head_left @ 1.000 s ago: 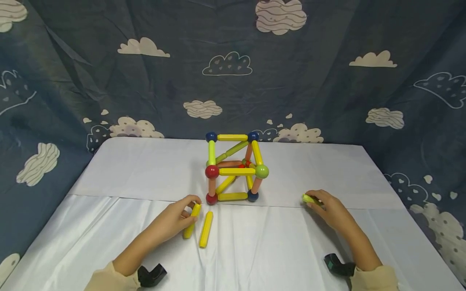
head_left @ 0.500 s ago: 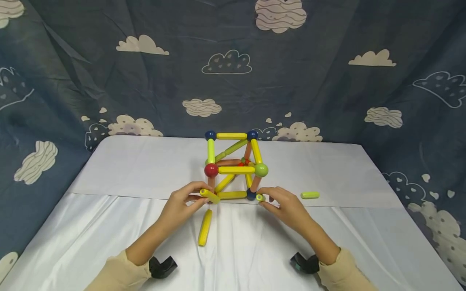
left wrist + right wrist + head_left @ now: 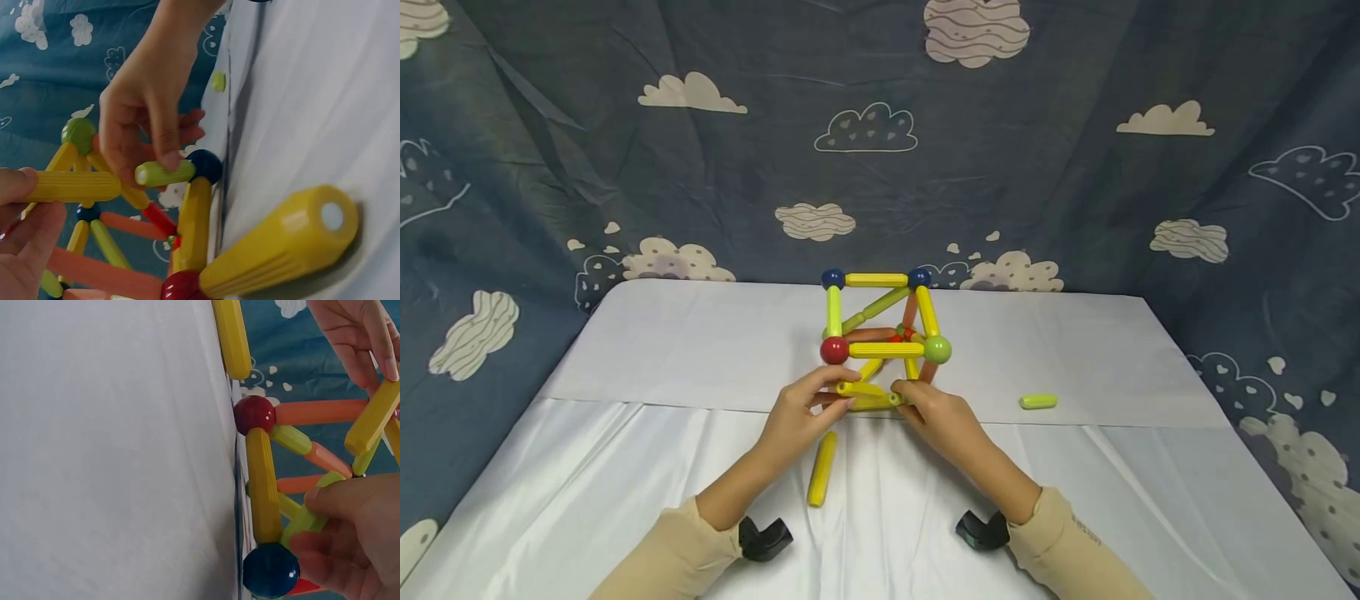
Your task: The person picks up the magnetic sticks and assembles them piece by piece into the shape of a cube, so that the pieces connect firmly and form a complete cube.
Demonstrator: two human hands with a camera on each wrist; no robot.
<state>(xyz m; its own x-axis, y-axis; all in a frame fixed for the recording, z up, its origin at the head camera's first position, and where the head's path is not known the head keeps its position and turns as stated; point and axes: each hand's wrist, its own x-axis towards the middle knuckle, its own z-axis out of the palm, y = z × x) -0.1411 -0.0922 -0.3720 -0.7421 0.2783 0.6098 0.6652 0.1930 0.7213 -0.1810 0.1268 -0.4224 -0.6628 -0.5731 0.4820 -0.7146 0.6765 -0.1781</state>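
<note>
My left hand [image 3: 801, 410] pinches a yellow magnetic stick [image 3: 860, 388] in front of the toy frame. Close on its right, my right hand [image 3: 942, 418] pinches a short light green stick [image 3: 165, 173] between thumb and finger. The left wrist view shows that green stick near a dark blue ball [image 3: 206, 167]; whether they touch I cannot tell. Behind both hands stands a box-shaped frame of coloured sticks and balls, with a red ball [image 3: 834, 350] and a green ball [image 3: 937, 349] at its upper front corners. In the head view, the hands hide its lower front corners.
A loose yellow stick [image 3: 822, 468] lies on the white cloth [image 3: 895, 508] in front of the left hand. Another short light green stick [image 3: 1038, 402] lies to the right. A dark cloud-patterned curtain [image 3: 760, 183] hangs behind the table.
The left hand has lifted its yellow stick off the cloth and brought it rightward to the frame. From the far right, the right hand has come left with a green stick, leaving another lying there.
</note>
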